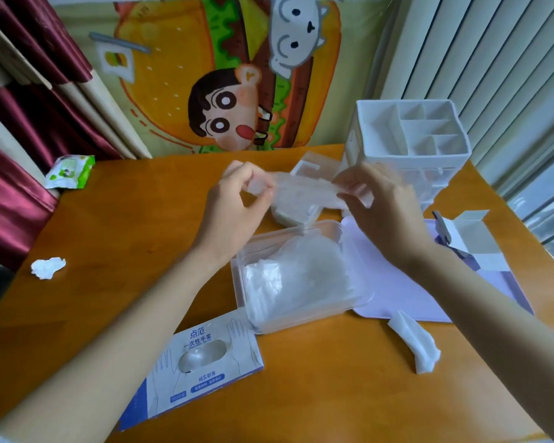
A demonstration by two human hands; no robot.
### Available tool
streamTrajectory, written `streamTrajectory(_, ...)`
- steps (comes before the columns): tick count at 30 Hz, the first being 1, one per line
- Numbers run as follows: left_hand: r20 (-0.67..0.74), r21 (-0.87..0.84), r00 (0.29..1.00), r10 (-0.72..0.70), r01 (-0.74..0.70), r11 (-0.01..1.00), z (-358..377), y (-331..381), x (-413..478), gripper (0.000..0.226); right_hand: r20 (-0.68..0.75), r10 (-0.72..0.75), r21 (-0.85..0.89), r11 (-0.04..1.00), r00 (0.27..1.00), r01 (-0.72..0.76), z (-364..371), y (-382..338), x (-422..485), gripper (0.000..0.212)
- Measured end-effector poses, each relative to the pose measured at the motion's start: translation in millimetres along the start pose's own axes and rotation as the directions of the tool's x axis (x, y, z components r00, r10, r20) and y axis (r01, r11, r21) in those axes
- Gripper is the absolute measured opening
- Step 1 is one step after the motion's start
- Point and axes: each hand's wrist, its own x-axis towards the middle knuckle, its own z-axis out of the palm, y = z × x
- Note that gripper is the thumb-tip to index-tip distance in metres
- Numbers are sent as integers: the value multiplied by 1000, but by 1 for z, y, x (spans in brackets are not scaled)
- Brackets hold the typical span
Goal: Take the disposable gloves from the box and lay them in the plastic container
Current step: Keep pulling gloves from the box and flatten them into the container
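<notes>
A clear plastic container (pixel 240 276) stands mid-table, with several thin translucent gloves (pixel 295 276) piled inside it. The white-and-blue glove box (pixel 202 372) lies flat in front of it, with its oval opening facing up. Above and behind the container, a single translucent glove (pixel 304 190) is stretched between my hands. My left hand (pixel 237 203) pinches the glove's left end. My right hand (pixel 381 203) pinches its right end.
A white compartment organiser (pixel 410 145) stands at the back right. A clear lid (pixel 314 167) and a round clear dish (pixel 288 215) lie behind the container. A lilac mat (pixel 406 289), an open white carton (pixel 474 238), tissue scraps (pixel 416 346) and a green wipes pack (pixel 71 171) are around.
</notes>
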Motion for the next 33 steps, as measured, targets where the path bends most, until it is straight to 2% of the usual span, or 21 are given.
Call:
streamTrajectory(3,155,183,983,94,-122,976,3,-23,-21,7,159,-27,-2,1000,987,27,11,12,-25,21)
streamTrajectory(6,363,367,924,123,-263,892,13,-55,-44,16,376,14,8,1000,927,-19,35,26,-50,31)
streamTrajectory(10,636,470,771,-16,-372,800,29,-71,-60,9,602,111,-25,992,791,-121,72,43,-74,34)
streamTrajectory(13,723,528,670,-171,-375,762,44,-79,-62,17,749,151,-52,984,645,-170,94,54,-82,31)
streamTrajectory(15,763,562,593,-257,-410,719,54,-82,-62,21,840,189,-59,964,509,-261,102,58,-82,29)
streamTrajectory(18,791,606,440,-424,-472,640,64,-78,-58,32,925,197,-85,940,324,-330,106,61,-80,31)
streamTrajectory(20,783,621,353,-512,-411,667,68,-73,-54,42,941,215,-106,920,261,-377,105,60,-76,31)
streamTrajectory(21,775,630,350,-526,-362,687,69,-71,-52,45,935,227,-96,901,271,-423,104,60,-73,31)
streamTrajectory(22,762,638,392,-515,-321,700,71,-69,-50,45,917,243,-75,884,316,-461,104,58,-71,29)
streamTrajectory(23,741,643,461,-488,-280,713,74,-69,-49,43,882,252,-49,889,398,-455,104,57,-68,26)
streamTrajectory(25,679,646,587,-440,-194,738,83,-71,-50,38,797,248,-50,936,551,-349,109,55,-66,20)
streamTrajectory(26,656,647,615,-438,-159,746,89,-73,-52,37,778,241,-79,954,580,-289,112,55,-67,19)
streamTrajectory(28,645,658,613,-455,-145,739,102,-79,-60,41,797,227,-153,972,560,-176,121,55,-68,24)
streamTrajectory(31,642,696,562,-522,-140,704,119,-91,-71,51,859,247,-254,966,449,-44,138,61,-73,48)
streamTrajectory(33,626,731,535,-567,-149,666,125,-98,-74,56,870,281,-321,946,406,34,147,68,-76,64)
